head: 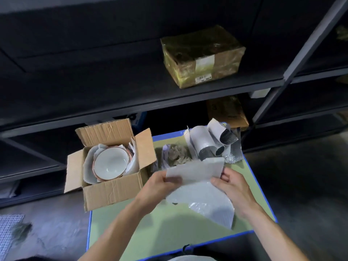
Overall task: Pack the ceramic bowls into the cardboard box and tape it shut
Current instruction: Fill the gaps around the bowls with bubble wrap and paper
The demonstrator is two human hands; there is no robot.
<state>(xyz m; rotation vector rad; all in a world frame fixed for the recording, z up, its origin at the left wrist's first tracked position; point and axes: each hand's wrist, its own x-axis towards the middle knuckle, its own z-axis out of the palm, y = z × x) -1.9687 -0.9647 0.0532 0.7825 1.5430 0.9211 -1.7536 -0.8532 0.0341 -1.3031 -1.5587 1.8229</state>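
Observation:
An open cardboard box (113,193) stands at the left edge of a green table, its flaps spread out. Inside it lies a white ceramic bowl (111,163) with a brown rim, nested on white wrapping paper; more bowl rims show beneath it. To the right of the box, above the table, both hands hold a white sheet of foam wrap (199,187) that is folded over. My left hand (160,187) grips its left edge. My right hand (231,187) pinches its right edge.
The green table (169,227) has a blue rim. At its far end lie curled foam and foil sheets (211,142) and crumpled paper (177,155). Dark metal shelving stands behind, with a wrapped parcel (203,55) on one shelf. Grey floor lies on both sides.

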